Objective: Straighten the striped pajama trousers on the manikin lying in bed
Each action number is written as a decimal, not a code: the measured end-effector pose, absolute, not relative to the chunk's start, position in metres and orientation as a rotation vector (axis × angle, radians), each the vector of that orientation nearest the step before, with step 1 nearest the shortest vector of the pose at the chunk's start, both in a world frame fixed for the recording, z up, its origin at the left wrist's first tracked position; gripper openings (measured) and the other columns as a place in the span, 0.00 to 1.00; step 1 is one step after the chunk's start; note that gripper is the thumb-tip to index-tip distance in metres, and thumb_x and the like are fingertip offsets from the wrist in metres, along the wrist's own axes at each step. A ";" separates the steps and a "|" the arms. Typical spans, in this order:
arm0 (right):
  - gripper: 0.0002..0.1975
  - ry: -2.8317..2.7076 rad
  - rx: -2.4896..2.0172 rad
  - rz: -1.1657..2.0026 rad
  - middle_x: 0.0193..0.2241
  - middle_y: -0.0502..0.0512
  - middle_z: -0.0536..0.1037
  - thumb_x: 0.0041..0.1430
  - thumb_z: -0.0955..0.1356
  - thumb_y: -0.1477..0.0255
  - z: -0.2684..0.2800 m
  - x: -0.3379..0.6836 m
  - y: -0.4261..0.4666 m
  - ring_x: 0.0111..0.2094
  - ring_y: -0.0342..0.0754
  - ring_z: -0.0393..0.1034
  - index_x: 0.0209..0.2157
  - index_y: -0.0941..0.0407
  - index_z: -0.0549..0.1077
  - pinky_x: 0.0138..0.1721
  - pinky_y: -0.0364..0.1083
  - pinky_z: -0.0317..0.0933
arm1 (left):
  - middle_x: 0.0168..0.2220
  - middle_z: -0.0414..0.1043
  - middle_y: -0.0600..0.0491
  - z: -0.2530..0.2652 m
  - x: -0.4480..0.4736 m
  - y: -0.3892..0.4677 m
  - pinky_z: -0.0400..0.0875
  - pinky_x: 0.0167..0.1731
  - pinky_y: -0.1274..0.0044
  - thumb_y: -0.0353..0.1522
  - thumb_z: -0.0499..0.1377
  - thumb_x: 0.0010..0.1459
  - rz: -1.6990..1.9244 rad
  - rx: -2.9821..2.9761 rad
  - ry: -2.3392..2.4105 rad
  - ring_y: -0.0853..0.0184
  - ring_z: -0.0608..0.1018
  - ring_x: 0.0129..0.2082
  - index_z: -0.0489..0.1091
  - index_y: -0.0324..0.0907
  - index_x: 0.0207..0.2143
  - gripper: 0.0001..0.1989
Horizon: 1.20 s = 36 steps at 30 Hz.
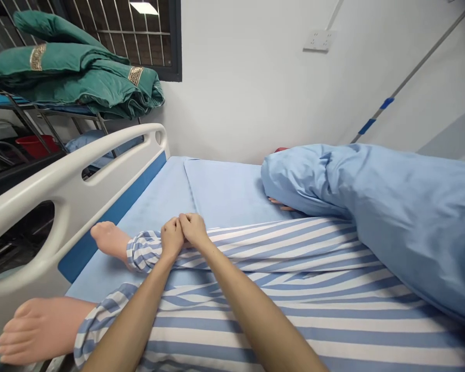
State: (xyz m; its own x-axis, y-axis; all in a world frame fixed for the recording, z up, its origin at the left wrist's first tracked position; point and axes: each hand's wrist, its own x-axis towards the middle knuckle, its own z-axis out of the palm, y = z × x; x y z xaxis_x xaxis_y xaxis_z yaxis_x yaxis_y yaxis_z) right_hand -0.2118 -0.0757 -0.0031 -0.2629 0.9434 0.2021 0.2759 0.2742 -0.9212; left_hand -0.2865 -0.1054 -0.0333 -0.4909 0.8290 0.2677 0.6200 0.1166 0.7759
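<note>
Blue-and-white striped pajama trousers (279, 240) clothe two legs stretched out on the bed, apparently those of a manikin. My left hand (172, 237) is closed on the far trouser leg at the lower shin. Right against it, my right hand (192, 229) is closed on the same cloth, the fingers curled under and partly hidden. Beyond my left hand, the bunched cuff ends above the far bare foot (110, 238). The near bare foot (42, 330) sticks out of its own cuff at the lower left, below my left forearm.
A light blue quilt (403, 206) covers the body on the right, with fingertips (282, 205) showing under its edge. The white footboard (73, 170) rises at the left. Behind it, folded green bedding (81, 77) lies on another bed. A pole (406, 77) leans against the wall.
</note>
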 end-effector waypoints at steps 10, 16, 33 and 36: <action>0.19 -1.824 -1.159 0.764 0.13 0.44 0.48 0.54 0.59 0.66 -0.006 -0.171 -0.072 0.18 0.38 0.45 0.13 0.56 0.52 0.21 0.41 0.40 | 0.14 0.48 0.60 -0.033 -0.278 -0.107 0.44 0.23 0.78 0.35 0.47 0.52 1.190 1.568 2.287 0.74 0.53 0.18 0.50 0.41 0.14 0.16; 0.20 -1.800 -1.065 0.838 0.14 0.44 0.50 0.56 0.58 0.65 -0.024 -0.167 -0.071 0.19 0.38 0.46 0.13 0.56 0.52 0.22 0.41 0.42 | 0.14 0.49 0.59 -0.032 -0.274 -0.106 0.44 0.23 0.78 0.36 0.47 0.52 1.075 1.631 2.343 0.74 0.54 0.18 0.51 0.41 0.14 0.16; 0.20 -1.314 -0.899 1.223 0.13 0.44 0.54 0.54 0.59 0.61 -0.016 -0.159 -0.060 0.19 0.38 0.49 0.14 0.56 0.56 0.20 0.40 0.47 | 0.14 0.51 0.61 -0.010 -0.220 -0.070 0.52 0.20 0.80 0.37 0.49 0.50 1.711 1.105 1.809 0.75 0.57 0.18 0.53 0.42 0.15 0.15; 0.18 -1.275 -0.911 1.215 0.15 0.44 0.54 0.53 0.60 0.61 -0.016 -0.159 -0.061 0.20 0.38 0.49 0.15 0.56 0.55 0.20 0.39 0.48 | 0.15 0.55 0.60 -0.023 -0.213 -0.073 0.52 0.21 0.80 0.36 0.48 0.52 1.633 1.197 1.947 0.74 0.59 0.19 0.55 0.42 0.15 0.15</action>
State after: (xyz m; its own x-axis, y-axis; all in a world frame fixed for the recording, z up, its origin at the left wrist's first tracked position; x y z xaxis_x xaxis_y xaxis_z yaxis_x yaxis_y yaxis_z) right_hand -0.1588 -0.0606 -0.0157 -0.1050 0.9752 0.1946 -0.1479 0.1782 -0.9728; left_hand -0.2128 -0.0727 -0.0235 -0.5921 0.7643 0.2555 0.3847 -0.0105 0.9230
